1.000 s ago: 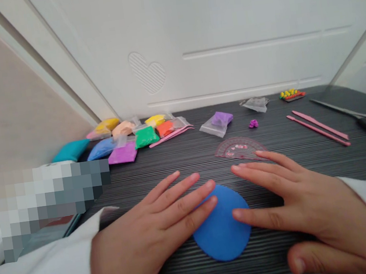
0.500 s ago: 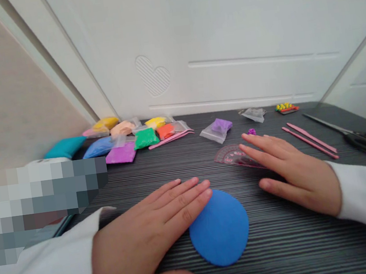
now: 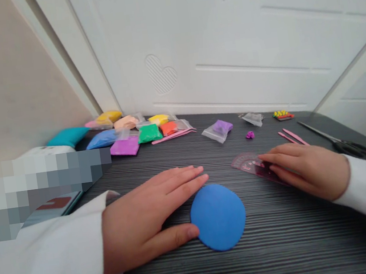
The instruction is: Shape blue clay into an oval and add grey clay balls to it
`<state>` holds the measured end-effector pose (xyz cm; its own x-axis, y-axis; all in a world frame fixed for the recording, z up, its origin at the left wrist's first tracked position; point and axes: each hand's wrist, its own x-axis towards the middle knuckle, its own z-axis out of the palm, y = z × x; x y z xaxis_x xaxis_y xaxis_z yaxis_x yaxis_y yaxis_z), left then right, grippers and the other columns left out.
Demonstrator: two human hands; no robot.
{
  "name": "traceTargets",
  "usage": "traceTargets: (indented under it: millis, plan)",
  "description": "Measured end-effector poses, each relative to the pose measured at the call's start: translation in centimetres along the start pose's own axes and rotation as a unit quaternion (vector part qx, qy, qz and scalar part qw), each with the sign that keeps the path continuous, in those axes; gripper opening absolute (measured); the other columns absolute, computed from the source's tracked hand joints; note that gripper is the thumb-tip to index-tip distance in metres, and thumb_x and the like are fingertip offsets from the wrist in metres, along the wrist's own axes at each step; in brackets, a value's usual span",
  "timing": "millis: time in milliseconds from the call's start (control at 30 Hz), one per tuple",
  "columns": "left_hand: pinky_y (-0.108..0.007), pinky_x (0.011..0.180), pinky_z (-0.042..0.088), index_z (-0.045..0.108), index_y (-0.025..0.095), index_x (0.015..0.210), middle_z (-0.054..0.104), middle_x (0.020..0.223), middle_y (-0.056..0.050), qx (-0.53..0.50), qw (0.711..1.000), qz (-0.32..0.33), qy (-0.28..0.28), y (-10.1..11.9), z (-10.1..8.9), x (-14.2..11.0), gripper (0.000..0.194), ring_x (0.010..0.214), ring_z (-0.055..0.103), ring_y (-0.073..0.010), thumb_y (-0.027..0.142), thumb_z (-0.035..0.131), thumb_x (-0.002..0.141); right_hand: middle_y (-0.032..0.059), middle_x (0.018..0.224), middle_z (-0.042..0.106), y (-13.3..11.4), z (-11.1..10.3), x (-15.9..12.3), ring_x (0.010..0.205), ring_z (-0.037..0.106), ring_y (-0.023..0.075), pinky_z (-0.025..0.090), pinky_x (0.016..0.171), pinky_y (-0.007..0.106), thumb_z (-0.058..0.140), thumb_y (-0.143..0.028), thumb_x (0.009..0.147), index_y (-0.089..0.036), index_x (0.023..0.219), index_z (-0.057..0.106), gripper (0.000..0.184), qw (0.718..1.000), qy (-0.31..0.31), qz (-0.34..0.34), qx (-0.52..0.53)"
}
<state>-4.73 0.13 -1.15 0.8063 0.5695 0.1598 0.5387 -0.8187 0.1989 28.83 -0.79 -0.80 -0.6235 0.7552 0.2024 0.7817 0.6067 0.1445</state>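
Note:
A flat, roundish blue clay disc (image 3: 219, 217) lies on the dark table. My left hand (image 3: 155, 219) rests flat at its left side with fingers stretched out; the thumb tip touches the disc's edge and the fingertips reach just past its upper left. Farther right, my right hand (image 3: 308, 167) is closed on the right end of a clear protractor (image 3: 245, 164) with pink markings. Its fingers cover that end, and the thumb is hidden. A small purple clay piece (image 3: 249, 135) sits behind the protractor.
Bagged clay in several colours, among it a green pack (image 3: 149, 133), lies at the back left by pink tools (image 3: 172, 136). A purple clay bag (image 3: 222, 127) is mid-back. Black-handled scissors (image 3: 349, 146) and two pink tools (image 3: 295, 136) lie right. A white panel (image 3: 189, 28) stands behind.
My right hand has come down and closed on the protractor, which sits slightly farther right in view. My left hand has drawn back off the disc's top, its thumb now at the disc's edge.

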Motion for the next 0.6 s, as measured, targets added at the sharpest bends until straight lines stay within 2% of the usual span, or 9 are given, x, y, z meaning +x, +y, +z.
traceTargets:
  millis: [133, 233, 300, 400, 467, 600]
  plan:
    - [-0.032, 0.109, 0.03, 0.026, 0.032, 0.139, 0.029, 0.148, 0.005, 0.014, 1.0, 0.009, -0.01, -0.2, -0.1, 0.1, 0.056, 0.134, 0.03, -0.0162, 0.046, 0.045, 0.088, 0.0102, 0.112, 0.06, 0.0, -1.1, 1.2, 0.098, 0.059, 0.0206, 0.05, 0.084, 0.036, 0.05, -0.038, 0.085, -0.017, 0.097, 0.06, 0.026, 0.998, -0.047, 0.015, 0.042]
    - [-0.032, 0.108, 0.031, 0.026, 0.033, 0.138, 0.029, 0.148, 0.006, 0.018, 1.0, 0.008, -0.005, -0.2, -0.1, 0.1, 0.055, 0.134, 0.031, -0.0164, 0.046, 0.045, 0.088, 0.0071, 0.096, 0.065, -0.1, -1.7, 2.4, 0.085, 0.063, 0.0199, 0.053, 0.074, 0.035, 0.057, -0.032, 0.078, -0.019, 0.09, 0.059, 0.018, 0.997, -0.066, 0.025, 0.038]
    - [-0.031, 0.109, 0.03, 0.026, 0.033, 0.138, 0.029, 0.148, 0.007, 0.016, 1.0, 0.0, 0.003, -0.1, 0.0, 0.0, 0.055, 0.134, 0.03, -0.0153, 0.046, 0.044, 0.088, 0.0056, 0.083, 0.066, -0.4, -1.9, 3.0, 0.073, 0.064, 0.0218, 0.053, 0.066, 0.038, 0.059, -0.028, 0.073, -0.018, 0.093, 0.058, 0.022, 0.997, -0.067, 0.035, 0.021]
    - [-0.029, 0.109, 0.03, 0.026, 0.034, 0.138, 0.029, 0.148, 0.008, 0.016, 1.0, -0.001, 0.002, 0.0, 0.0, -0.1, 0.055, 0.134, 0.03, -0.0137, 0.046, 0.045, 0.088, 0.0082, 0.077, 0.066, -1.0, -1.5, 3.3, 0.068, 0.064, 0.0256, 0.052, 0.061, 0.041, 0.053, -0.02, 0.072, -0.013, 0.099, 0.057, 0.028, 0.998, -0.056, 0.032, -0.012]
    - [-0.029, 0.109, 0.03, 0.027, 0.034, 0.138, 0.029, 0.148, 0.008, 0.015, 1.0, 0.003, 0.005, 0.0, 0.0, -0.1, 0.055, 0.133, 0.031, -0.0134, 0.046, 0.045, 0.088, 0.0122, 0.085, 0.068, -1.2, -0.9, 3.1, 0.073, 0.066, 0.0265, 0.052, 0.063, 0.041, 0.044, -0.011, 0.073, -0.01, 0.103, 0.057, 0.032, 0.999, -0.04, 0.019, -0.03]
    - [-0.034, 0.111, 0.029, 0.028, 0.036, 0.137, 0.03, 0.147, 0.01, 0.018, 1.0, 0.017, -0.005, 0.1, -0.1, -0.1, 0.055, 0.134, 0.032, -0.0159, 0.05, 0.045, 0.086, 0.0171, 0.113, 0.063, -0.4, 0.0, 1.2, 0.1, 0.062, 0.0264, 0.051, 0.081, 0.041, 0.035, -0.004, 0.077, -0.008, 0.113, 0.055, 0.041, 0.999, -0.007, -0.004, -0.049]
